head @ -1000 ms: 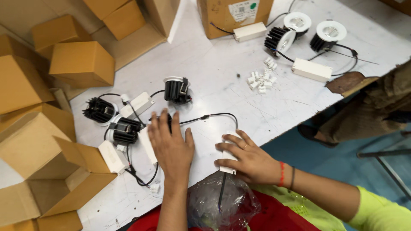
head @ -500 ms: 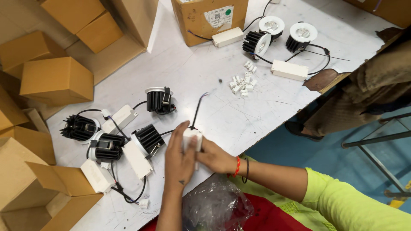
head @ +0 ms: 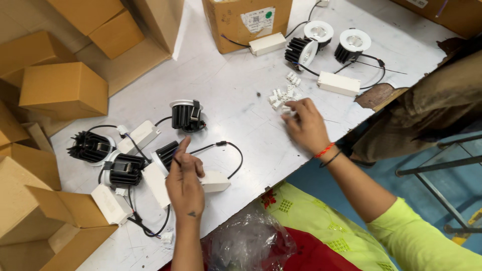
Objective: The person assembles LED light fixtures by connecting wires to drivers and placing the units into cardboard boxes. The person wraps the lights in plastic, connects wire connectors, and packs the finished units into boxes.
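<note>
From the head camera, your left hand [head: 185, 180] is curled around a white rectangular plastic driver box [head: 215, 181] resting on the grey metal table [head: 226, 90], its black cable [head: 232, 150] looping away beside it. Your right hand [head: 305, 125] reaches with fingers loosely bent, fingertips touching the small pile of white plastic connector blocks [head: 282, 94]; whether they grip one, you cannot tell.

A driver box [head: 215, 181] is lying on the table [head: 226, 85] under the left hand [head: 185, 181], its cable [head: 232, 152] curling away to the right. Left of that hand, three finned downlights [head: 123, 169] and their driver boxes are sitting in a cluster, with a fourth downlight [head: 185, 115] standing behind. The right hand [head: 305, 125] is resting at a heap of terminal connectors [head: 282, 94] farther right. Behind these, two more downlights [head: 327, 42] are lying beside a labelled carton [head: 246, 22]. Small cardboard boxes [head: 64, 90] are crowding the table's left side.
</note>
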